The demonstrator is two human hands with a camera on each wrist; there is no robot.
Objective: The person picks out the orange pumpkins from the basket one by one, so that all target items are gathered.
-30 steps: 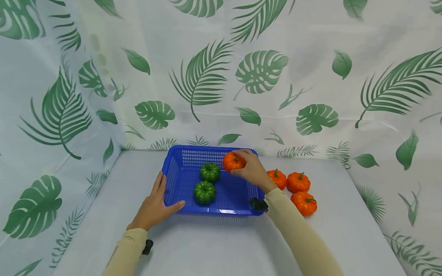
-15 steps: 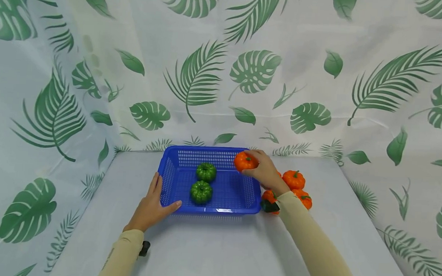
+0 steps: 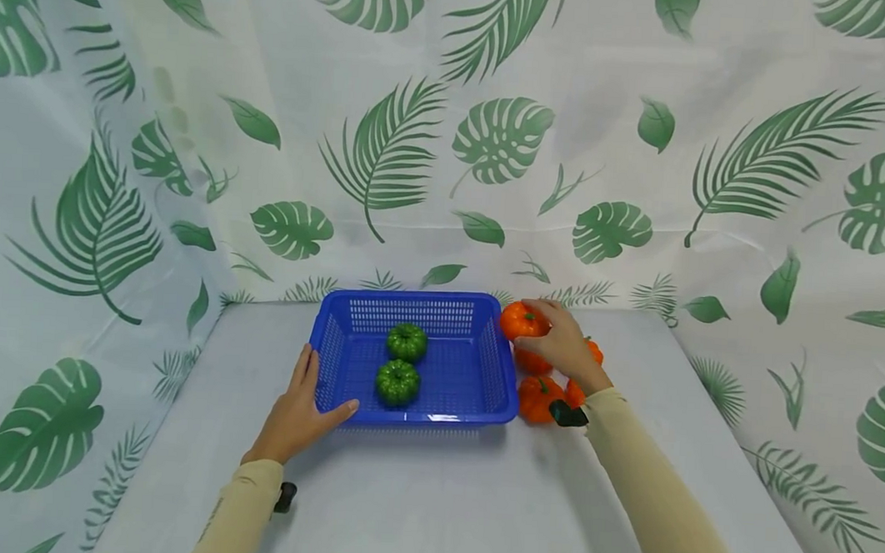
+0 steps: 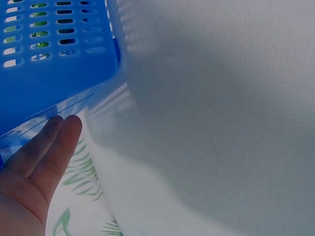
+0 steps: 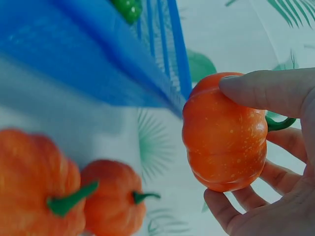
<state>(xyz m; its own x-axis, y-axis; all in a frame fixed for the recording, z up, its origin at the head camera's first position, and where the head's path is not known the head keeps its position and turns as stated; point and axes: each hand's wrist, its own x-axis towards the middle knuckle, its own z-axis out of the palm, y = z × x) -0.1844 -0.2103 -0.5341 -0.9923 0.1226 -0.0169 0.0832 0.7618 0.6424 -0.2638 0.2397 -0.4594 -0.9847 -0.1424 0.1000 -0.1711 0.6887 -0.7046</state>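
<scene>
My right hand [image 3: 565, 350] holds an orange pumpkin [image 3: 521, 322] just outside the basket's right rim. In the right wrist view the thumb lies along one side of this pumpkin [image 5: 224, 137], the fingers round the other; its green stem points toward the palm. My left hand [image 3: 294, 419] rests at the front left corner of the blue basket [image 3: 435, 418], fingers straight along its side and thumb on the front rim. Two straight fingers touch the basket [image 4: 59, 73] rim in the left wrist view. Two green pumpkins [image 3: 406, 342] sit inside the basket, one behind the other.
Several orange pumpkins [image 3: 541, 400] stand on the white table [image 3: 416, 501] right of the basket, partly hidden by the right hand and wrist. A leaf-patterned sheet [image 3: 417, 183] hangs behind the table and along its sides.
The right hand has carried the orange pumpkin rightward, from above the basket's inside to past its right rim. The left hand stays at the corner. The head view has shifted slightly.
</scene>
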